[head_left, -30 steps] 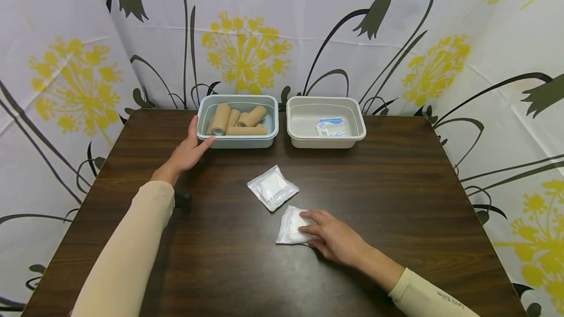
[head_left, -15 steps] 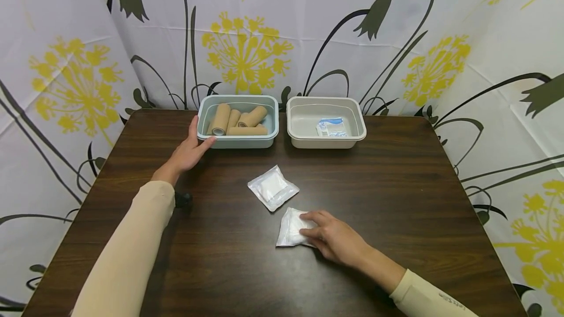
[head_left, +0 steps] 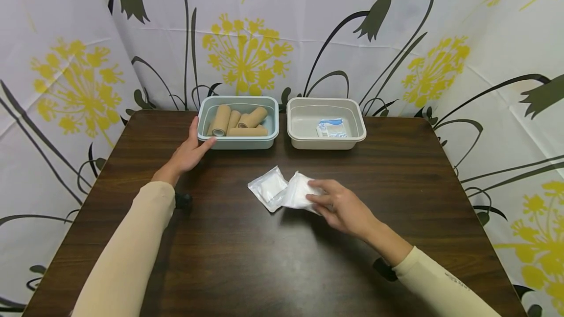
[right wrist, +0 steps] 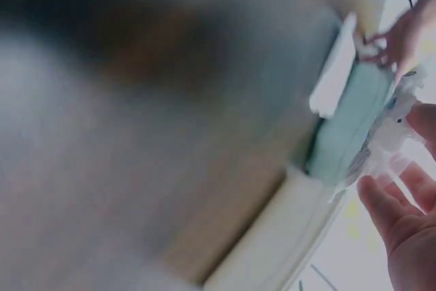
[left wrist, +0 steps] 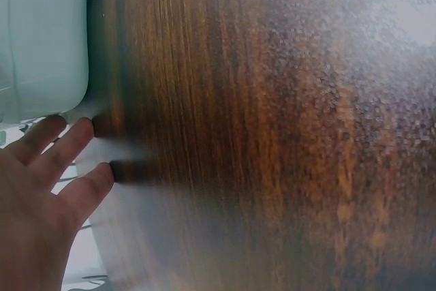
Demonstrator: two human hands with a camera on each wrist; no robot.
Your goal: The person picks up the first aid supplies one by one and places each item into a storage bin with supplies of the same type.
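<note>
My right hand (head_left: 345, 207) pinches a white, plastic-wrapped gauze-like packet (head_left: 300, 191) above the table. The packet's left edge overlaps a second flat white packet (head_left: 270, 187) in the head view. In the right wrist view the held packet (right wrist: 392, 131) looks crinkled and clear-edged between thumb and fingers. At the back left, my left hand (head_left: 187, 153) lies against the left front corner of a blue-green plastic bin (head_left: 248, 144), its fingers spread and fairly straight. Several tan bandage rolls (head_left: 247, 131) lie inside that bin.
Beside the blue-green bin stands a beige bin (head_left: 323, 144) holding a white and blue packet (head_left: 332, 128) with print on it. Both bins sit near the back edge of a dark wooden table (head_left: 220, 258). A floral curtain (head_left: 335, 28) hangs behind.
My right hand has lifted the nearer packet off the table and carried it forward, toward the other packet and the bins. My left hand has stayed at the blue-green bin.
</note>
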